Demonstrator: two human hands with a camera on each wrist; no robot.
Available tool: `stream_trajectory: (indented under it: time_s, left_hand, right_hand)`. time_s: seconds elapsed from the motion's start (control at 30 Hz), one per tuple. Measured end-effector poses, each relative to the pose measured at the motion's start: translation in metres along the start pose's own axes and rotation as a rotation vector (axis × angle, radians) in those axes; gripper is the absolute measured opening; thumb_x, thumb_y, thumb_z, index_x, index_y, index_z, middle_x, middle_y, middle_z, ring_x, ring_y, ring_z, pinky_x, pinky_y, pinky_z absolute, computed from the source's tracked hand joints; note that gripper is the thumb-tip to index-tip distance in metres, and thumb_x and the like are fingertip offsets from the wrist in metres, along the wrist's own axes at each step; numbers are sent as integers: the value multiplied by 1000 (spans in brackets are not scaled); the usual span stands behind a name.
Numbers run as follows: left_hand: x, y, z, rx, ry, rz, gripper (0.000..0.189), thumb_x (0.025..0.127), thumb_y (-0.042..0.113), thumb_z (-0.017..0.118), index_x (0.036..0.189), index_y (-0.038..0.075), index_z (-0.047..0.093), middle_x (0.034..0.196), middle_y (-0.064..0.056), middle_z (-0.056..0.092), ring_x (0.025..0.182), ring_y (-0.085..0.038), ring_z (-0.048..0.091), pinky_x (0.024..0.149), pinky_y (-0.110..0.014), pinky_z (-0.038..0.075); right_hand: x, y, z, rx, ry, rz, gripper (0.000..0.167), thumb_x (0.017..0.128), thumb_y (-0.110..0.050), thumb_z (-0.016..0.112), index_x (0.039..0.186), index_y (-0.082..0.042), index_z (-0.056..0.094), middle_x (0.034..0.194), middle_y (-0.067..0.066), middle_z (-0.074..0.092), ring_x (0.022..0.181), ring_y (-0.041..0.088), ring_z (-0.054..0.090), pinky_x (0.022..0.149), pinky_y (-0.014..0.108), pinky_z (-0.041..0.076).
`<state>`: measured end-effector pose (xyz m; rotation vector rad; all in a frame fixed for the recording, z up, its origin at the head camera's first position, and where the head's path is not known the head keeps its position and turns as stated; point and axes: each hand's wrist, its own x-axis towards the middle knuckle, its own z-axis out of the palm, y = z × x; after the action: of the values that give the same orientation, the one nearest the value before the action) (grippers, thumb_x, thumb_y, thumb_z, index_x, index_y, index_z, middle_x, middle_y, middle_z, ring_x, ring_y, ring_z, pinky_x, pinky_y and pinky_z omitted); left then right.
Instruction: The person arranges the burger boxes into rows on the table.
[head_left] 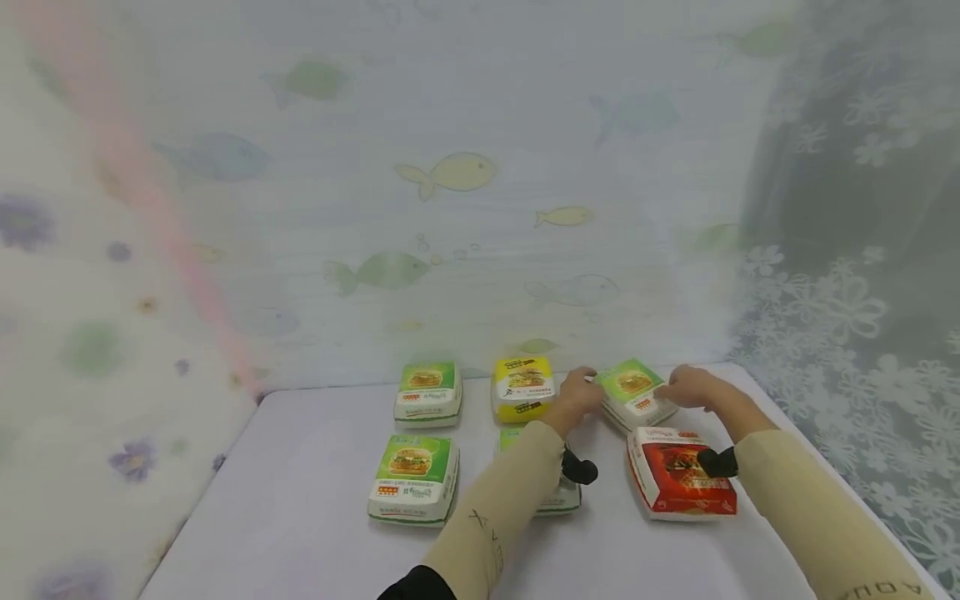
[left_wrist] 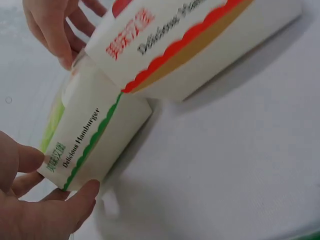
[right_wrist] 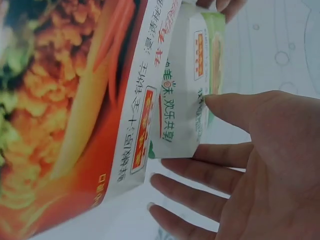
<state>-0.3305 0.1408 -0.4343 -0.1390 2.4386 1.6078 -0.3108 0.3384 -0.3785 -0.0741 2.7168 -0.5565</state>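
A green and white hamburger box sits turned at an angle in the back right of the table, between my two hands. My left hand holds its left side; in the left wrist view the thumb and fingers are around a corner of the box. My right hand pinches the opposite corner. The right wrist view shows its thumb on the top of the box, a finger against the side and the other fingers spread. Just in front lies a red hamburger box, close against the green one.
A yellow box stands left of my left hand. Further left are two more green boxes, one at the back and one nearer. My left forearm partly hides another green box. Fish-patterned curtain hangs behind the white table.
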Motion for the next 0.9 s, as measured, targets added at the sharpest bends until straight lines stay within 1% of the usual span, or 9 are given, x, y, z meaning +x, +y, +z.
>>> stream_trajectory:
  time_s: [0.03,0.13,0.27,0.4,0.5,0.6,0.7,0.77,0.9]
  left_hand:
    - [1,-1,-2,6,0,5,42,98,5,56,139,10,60,127,-14,62,110,-27,60,92,-47,54]
    - [1,-5,-6,16,-23,13,43,101,12,53,144,10,55,138,-14,58,117,-26,57,97,-46,52]
    - [-4,-5,-9,3,-38,-11,50,104,19,54,153,11,43,149,-16,50,118,-29,58,97,-47,53]
    - [-17,0,-5,-5,-42,-76,66,102,24,63,157,5,32,148,-21,47,108,-32,62,90,-45,58]
    - [-28,2,3,-28,-74,-120,75,99,27,68,157,0,28,141,-21,49,100,-30,62,86,-45,59]
    - [-34,0,9,-85,-121,-137,76,98,26,70,155,-2,29,121,-18,57,91,-28,65,85,-46,60]
    - [-34,-1,13,-113,-161,-123,68,100,22,68,153,-2,32,103,-13,58,84,-26,65,85,-46,60]
    - [-30,-2,12,-85,-172,-104,55,102,22,64,146,-2,41,99,-11,59,83,-24,63,86,-46,59]
    - [-20,-4,7,-48,-182,-80,30,106,21,55,128,0,53,102,-11,59,91,-25,60,91,-46,56]
  right_hand:
    - [1,-2,0,-22,7,5,55,100,-28,57,122,22,51,113,35,59,105,48,60,80,54,57]
    - [3,-6,1,-31,4,11,57,101,-29,57,124,22,49,114,35,59,105,48,60,80,54,57]
    - [9,-6,2,24,-20,-12,62,103,-30,54,133,23,43,129,41,51,116,52,55,85,56,56]
    - [17,-1,2,94,-46,-18,69,105,-32,50,145,21,32,146,44,35,128,56,45,91,59,54]
    - [19,3,2,137,-80,11,70,106,-33,48,147,21,28,148,43,33,131,56,43,94,61,52]
    - [18,4,4,175,-110,38,68,107,-33,46,145,22,31,141,42,42,127,55,47,94,61,51]
    - [13,7,5,212,-114,57,64,106,-31,48,139,23,38,130,38,53,120,52,55,94,60,52]
    - [10,8,6,218,-104,58,59,106,-29,51,132,23,43,122,34,58,114,49,60,92,58,54]
    - [3,8,4,226,-101,49,47,105,-25,54,122,19,49,108,25,63,103,40,66,91,51,57]
